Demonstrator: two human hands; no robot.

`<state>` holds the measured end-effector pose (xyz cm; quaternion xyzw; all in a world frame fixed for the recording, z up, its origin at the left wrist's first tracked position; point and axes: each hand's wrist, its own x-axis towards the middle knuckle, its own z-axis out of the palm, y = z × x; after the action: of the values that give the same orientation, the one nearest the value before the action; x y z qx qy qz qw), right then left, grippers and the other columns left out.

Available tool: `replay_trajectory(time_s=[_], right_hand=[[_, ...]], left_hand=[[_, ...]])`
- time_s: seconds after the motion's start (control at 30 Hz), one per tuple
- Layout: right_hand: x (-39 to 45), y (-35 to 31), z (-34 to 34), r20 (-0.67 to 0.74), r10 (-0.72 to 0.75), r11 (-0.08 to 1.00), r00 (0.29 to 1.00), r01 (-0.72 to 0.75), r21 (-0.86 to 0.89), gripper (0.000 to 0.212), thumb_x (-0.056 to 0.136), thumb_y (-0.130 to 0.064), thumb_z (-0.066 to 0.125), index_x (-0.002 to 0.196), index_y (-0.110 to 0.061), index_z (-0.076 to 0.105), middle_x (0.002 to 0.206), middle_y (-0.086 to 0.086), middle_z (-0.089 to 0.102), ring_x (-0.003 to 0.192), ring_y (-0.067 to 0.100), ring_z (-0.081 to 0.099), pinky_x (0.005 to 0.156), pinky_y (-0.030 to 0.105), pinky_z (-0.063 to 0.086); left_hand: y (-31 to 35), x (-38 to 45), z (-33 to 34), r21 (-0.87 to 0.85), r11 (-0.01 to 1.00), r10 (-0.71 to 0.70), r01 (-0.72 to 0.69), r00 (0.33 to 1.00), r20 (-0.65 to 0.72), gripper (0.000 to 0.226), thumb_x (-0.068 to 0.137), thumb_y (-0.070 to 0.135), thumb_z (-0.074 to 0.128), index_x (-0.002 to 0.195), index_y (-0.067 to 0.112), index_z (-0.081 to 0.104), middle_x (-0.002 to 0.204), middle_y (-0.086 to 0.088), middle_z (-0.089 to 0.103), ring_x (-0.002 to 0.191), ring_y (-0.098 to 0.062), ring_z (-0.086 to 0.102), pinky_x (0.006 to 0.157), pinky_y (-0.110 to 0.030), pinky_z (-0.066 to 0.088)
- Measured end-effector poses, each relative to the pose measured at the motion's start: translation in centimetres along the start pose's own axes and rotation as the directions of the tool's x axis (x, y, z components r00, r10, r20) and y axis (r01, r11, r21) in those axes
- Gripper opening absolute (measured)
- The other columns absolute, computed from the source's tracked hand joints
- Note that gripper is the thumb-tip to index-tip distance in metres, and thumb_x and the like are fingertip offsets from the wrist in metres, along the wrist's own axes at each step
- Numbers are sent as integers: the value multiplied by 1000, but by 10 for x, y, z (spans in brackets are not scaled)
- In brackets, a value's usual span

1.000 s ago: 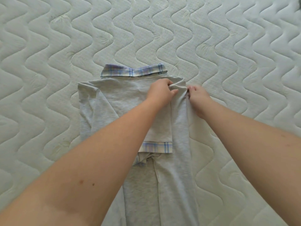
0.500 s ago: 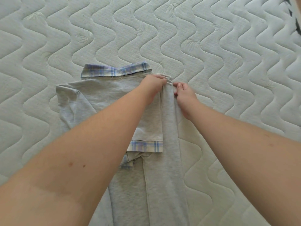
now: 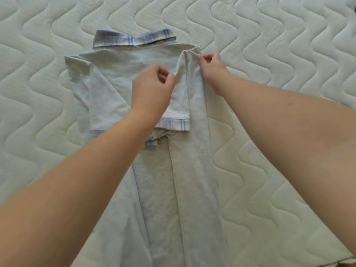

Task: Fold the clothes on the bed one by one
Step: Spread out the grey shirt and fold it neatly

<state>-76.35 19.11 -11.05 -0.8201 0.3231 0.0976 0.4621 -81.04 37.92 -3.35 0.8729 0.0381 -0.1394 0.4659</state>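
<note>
A grey shirt [image 3: 115,89] with a checked collar [image 3: 133,38] is lying flat on the bed [image 3: 279,45], its right side and sleeve already folded over the middle. The right hand [image 3: 211,69] is pinching the folded edge near the shoulder between thumb and fingers [image 3: 204,59]. The left hand [image 3: 152,87] is lying on the folded sleeve with its fingers curled, and it seems to be pinching the cloth, though the blur is making this uncertain.
</note>
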Motion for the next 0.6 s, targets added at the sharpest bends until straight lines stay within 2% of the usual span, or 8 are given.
replay_trajectory(time_s=[0.1,0.17,0.27,0.33,0.4,0.47,0.6], right_hand=[[-20,7,-2,-54,7,999,999,-9,-44,46,93,-41,60,125,-10,48,124,6,57,103,17,56,95,30,45],[-48,18,2,-60,41,996,997,-46,-77,49,87,-44,66,121,-12,50,123,4,57,109,21,58,96,34,47],[-99,49,7,-32,8,955,999,-17,-297,44,84,-44,64,116,-16,53,118,3,60,109,24,57,90,36,46],[-128,70,7,-14,8,926,1000,-13,-377,36,89,-42,60,113,-16,55,117,6,61,108,26,57,86,35,43],[-152,88,4,-33,38,919,999,-48,-391,26,93,-37,55,108,-15,58,114,7,63,107,27,57,83,33,42],[-177,106,-1,-53,61,921,997,-77,-382,24,95,-34,52,105,-15,61,111,8,65,106,28,59,80,31,41],[-237,139,-6,-27,86,940,996,-90,-328,33,92,-47,57,98,-15,64,101,7,69,99,27,62,80,33,43]], left_hand=[[-28,-55,-4,-43,979,-199,202,979,48,24,94,32,59,77,16,63,68,0,71,61,-15,71,72,-41,60],[-51,-97,-1,-13,959,-282,284,957,70,26,92,35,61,75,15,65,68,0,72,68,-19,72,77,-41,59],[-84,-155,10,124,919,-388,374,915,113,24,90,36,66,96,13,67,83,5,67,87,-18,67,83,-31,53],[-99,-184,18,66,890,-454,451,869,195,32,88,26,72,111,6,62,83,5,61,80,-15,63,78,-26,52],[-105,-205,26,-47,861,-474,506,834,281,37,83,9,76,114,-1,59,85,-3,63,71,-13,59,71,-20,52],[-109,-223,34,-76,843,-484,532,813,322,38,81,3,77,113,-4,59,94,-12,65,77,-19,61,77,-28,55],[-117,-260,48,-68,810,-522,583,768,372,30,81,8,78,106,2,62,100,-12,71,91,-26,69,87,-41,56]])
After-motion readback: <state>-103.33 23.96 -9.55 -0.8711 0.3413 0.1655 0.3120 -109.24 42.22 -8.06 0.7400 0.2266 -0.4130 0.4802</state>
